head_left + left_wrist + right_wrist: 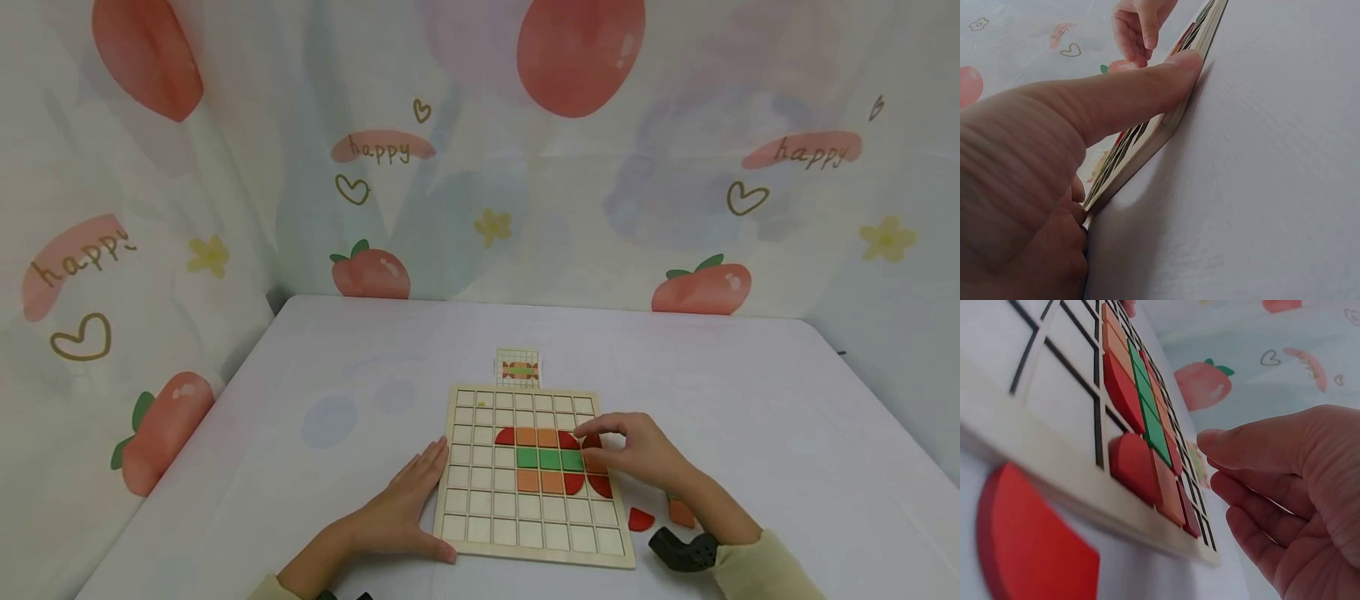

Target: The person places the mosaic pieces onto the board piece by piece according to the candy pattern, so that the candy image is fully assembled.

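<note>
On the bench (697, 375) lies the board (536, 556); my left grip (401, 508), fingers straight, rests against its left edge. My right grip (639, 450), digits apart and seemingly empty, hovers over its right column. I'd brace left, nudging each tile (550, 459) flat.

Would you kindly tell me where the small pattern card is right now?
In the head view, the pattern card lies at the far edge of the wooden grid board, near that edge's middle.
</note>
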`<state>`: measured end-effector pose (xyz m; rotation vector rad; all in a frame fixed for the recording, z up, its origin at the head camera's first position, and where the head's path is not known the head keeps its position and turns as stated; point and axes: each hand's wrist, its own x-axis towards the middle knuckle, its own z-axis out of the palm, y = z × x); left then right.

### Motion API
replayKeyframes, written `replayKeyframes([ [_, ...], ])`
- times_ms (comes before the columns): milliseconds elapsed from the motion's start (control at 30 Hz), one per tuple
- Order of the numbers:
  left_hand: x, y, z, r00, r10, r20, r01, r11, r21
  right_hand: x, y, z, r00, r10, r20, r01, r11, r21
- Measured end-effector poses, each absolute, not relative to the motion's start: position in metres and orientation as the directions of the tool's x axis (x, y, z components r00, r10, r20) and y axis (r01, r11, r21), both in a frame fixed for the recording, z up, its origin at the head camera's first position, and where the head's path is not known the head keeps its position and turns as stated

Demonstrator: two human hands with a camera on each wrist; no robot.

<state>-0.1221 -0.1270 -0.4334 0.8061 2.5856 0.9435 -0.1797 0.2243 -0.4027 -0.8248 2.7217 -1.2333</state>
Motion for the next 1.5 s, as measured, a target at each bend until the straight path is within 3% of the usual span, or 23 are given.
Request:
replayKeyframes([
  [567, -0.123, -0.127, -0.436, -0.807, 0.589, -0.048, 0.422, 0.632, 0.650, -0.157, 0.262, -0.402, -0.917, -0.372, 0.145, -0.375, 0.677, -0.633],
  [1000, -0.122, -0.128, -0.433, -0.809, 0.585, -0.060, 0.414, 0.639, 0.648, -0.144, 0.282, -0.401, -0.948, -0.312, 0.066, -0.277, 0.704, -0.654],
  [1500, -0.124, -0.127, -0.434, -0.811, 0.580, -0.069, 0.407, 0.647, 0.645, -0.138, 0.308, -0.396, -0.940, -0.342, -0.015, -0.276, 0.784, -0.556],
])
